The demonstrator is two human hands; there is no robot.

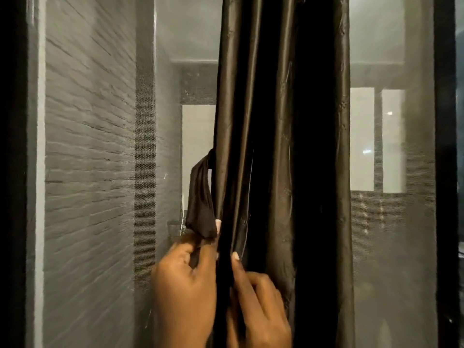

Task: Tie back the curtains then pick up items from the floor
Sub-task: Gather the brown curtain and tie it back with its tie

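A dark brown satin curtain (283, 146) hangs bunched in vertical folds down the middle of the view, in front of a mesh-screened window. A matching brown tie-back strip (200, 197) loops out from the curtain's left edge and hangs down. My left hand (185, 292) pinches the strip's lower end at the curtain's left side. My right hand (258, 307) grips a fold of the curtain just to the right, thumb pointing up along the fabric. Both hands touch the cloth near the bottom centre.
A grey brick wall (88, 172) shows through the mesh screen (391, 234) on the left. Dark window frame posts stand at the far left (12, 172) and the far right (445, 172). Lit window panes of another building (361, 139) show behind the screen.
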